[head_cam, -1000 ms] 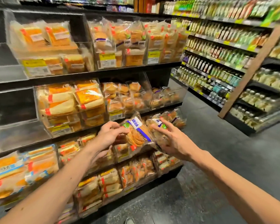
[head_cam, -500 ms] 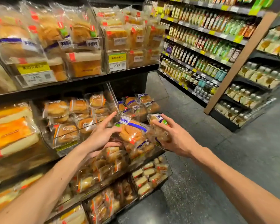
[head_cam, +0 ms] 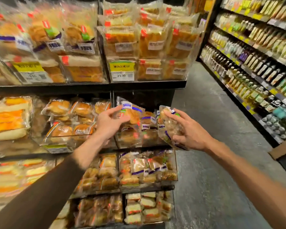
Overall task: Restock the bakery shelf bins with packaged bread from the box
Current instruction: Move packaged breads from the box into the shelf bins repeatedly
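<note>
My left hand (head_cam: 111, 123) holds a clear packet of bread with a blue-and-white label (head_cam: 130, 111) over the clear bin (head_cam: 139, 138) at the right end of the middle shelf. The packet stands tilted above other packets lying in that bin. My right hand (head_cam: 188, 129) grips a second packet of bread (head_cam: 170, 126) just right of the bin, level with its front corner. The two packets are apart. The box is not in view.
Clear bins of packaged bread fill the shelves above, below and to the left. A grey floor aisle (head_cam: 213, 162) runs along the right. Shelves of bottles (head_cam: 254, 66) stand across it, with a cardboard edge (head_cam: 282, 149) at their foot.
The view has swung right and closer to the shelf end. My left hand has carried its packet up and over the middle-shelf bin. My right hand keeps its packet beside it.
</note>
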A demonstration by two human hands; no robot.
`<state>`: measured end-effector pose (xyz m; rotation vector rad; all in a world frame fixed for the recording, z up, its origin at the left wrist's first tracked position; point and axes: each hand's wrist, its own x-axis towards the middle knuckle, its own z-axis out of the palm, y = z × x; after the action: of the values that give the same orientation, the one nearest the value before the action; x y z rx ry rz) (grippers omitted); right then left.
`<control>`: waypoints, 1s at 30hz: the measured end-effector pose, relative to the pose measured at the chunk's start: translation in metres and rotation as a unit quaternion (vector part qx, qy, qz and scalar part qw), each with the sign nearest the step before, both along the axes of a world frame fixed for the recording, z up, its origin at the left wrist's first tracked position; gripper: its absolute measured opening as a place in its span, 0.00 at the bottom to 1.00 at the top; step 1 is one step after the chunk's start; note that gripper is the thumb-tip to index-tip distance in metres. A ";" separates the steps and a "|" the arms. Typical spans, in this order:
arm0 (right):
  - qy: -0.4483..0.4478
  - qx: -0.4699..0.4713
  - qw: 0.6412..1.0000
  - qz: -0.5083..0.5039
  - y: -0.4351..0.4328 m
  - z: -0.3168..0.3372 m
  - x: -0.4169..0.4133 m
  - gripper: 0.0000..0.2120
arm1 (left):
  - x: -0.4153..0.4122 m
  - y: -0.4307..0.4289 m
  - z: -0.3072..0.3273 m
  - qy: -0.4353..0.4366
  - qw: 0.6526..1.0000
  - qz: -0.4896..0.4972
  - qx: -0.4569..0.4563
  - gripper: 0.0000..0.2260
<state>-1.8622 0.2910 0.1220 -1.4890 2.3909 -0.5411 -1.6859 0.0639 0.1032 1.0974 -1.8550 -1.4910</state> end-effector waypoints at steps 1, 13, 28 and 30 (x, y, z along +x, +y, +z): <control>-0.008 -0.007 1.000 0.010 -0.005 0.000 -0.008 0.41 | -0.010 -0.004 0.000 -0.029 0.999 0.010 -0.039 0.23; -0.108 -0.031 0.993 0.026 -0.050 0.000 -0.048 0.39 | -0.091 -0.021 -0.056 -0.207 0.942 -0.022 -0.262 0.24; -0.469 -0.014 0.881 -0.052 -0.103 -0.023 -0.108 0.32 | -0.115 -0.042 -0.064 -0.446 0.851 -0.029 -0.276 0.12; -0.502 -0.016 0.862 -0.068 -0.103 -0.023 -0.113 0.31 | -0.113 -0.039 -0.069 -0.443 0.821 -0.036 -0.359 0.14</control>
<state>-1.9748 0.1876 0.0992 -0.7123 1.6254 -1.0637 -1.7986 0.0246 0.0337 1.4094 -2.7294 -0.1104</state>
